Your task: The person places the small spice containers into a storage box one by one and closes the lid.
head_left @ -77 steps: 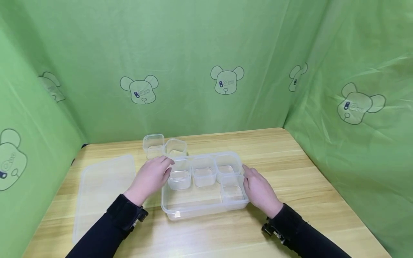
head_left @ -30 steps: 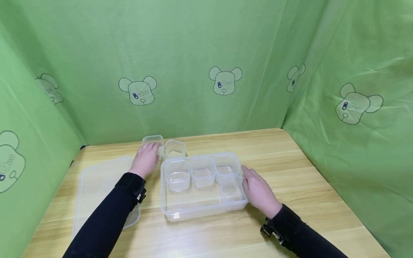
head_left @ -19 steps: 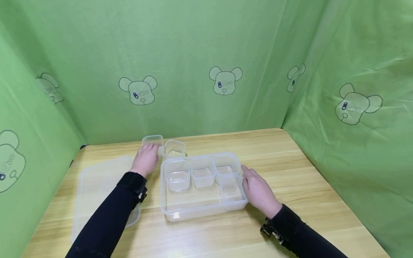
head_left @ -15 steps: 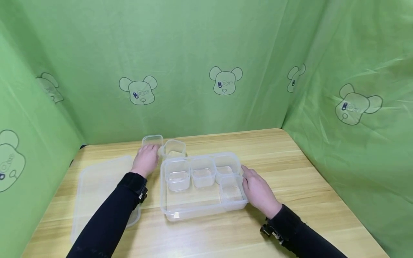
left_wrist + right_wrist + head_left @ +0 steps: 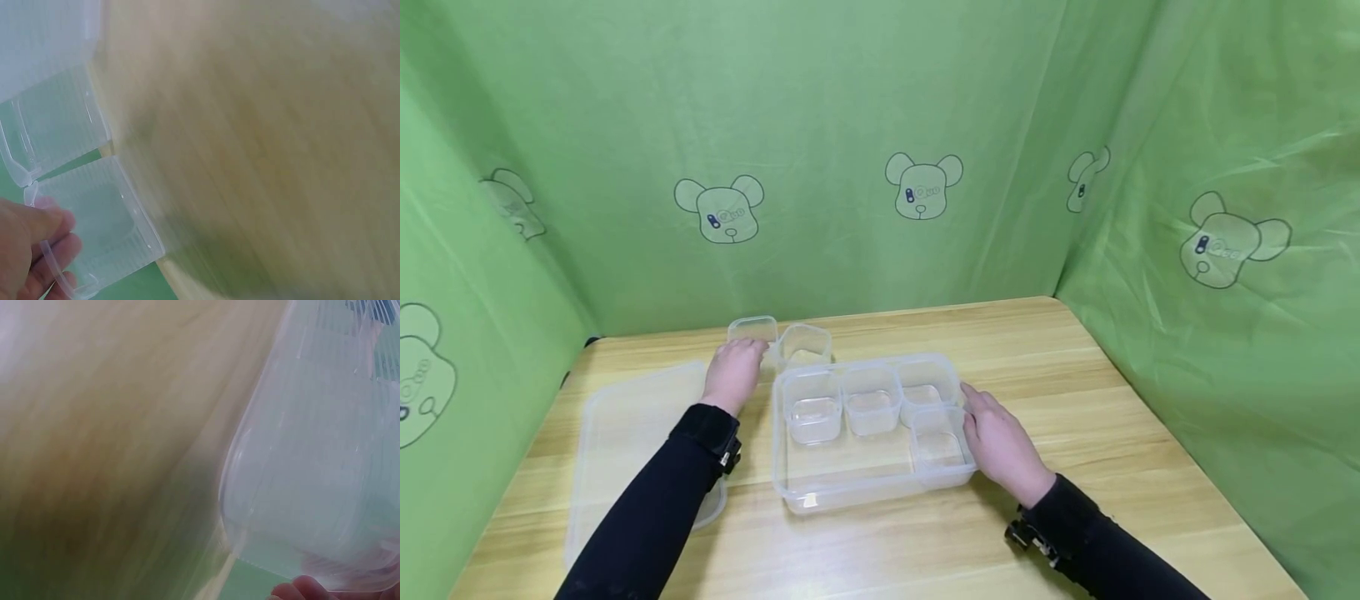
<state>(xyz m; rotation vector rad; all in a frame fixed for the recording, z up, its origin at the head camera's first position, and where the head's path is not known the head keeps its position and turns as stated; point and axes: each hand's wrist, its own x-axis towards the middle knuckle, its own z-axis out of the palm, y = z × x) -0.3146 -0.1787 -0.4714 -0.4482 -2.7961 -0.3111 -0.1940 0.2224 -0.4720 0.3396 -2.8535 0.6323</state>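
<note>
Towards the back left, my left hand (image 5: 733,375) pinches the rim of a small clear plastic container (image 5: 100,219), which stands upright on the table. Beside it on the right is a second small container (image 5: 805,346), close to the corner of a large clear plastic box (image 5: 850,492). My right hand (image 5: 1006,442) holds the right end of that box at its rim, where fingertips (image 5: 306,589) show in the right wrist view. Inside the box sit several small containers: three along the back, one of them (image 5: 871,404) in the middle, and another (image 5: 942,446) at the front right.
A flat clear lid (image 5: 640,433) lies on the left of the wooden table (image 5: 865,550), partly under my left forearm. Green curtains (image 5: 820,250) printed with bear heads enclose the table at the back and both sides.
From above the box's left corner my left hand has reached back and left and taken hold of the small container's rim. The right hand and the box have stayed in place.
</note>
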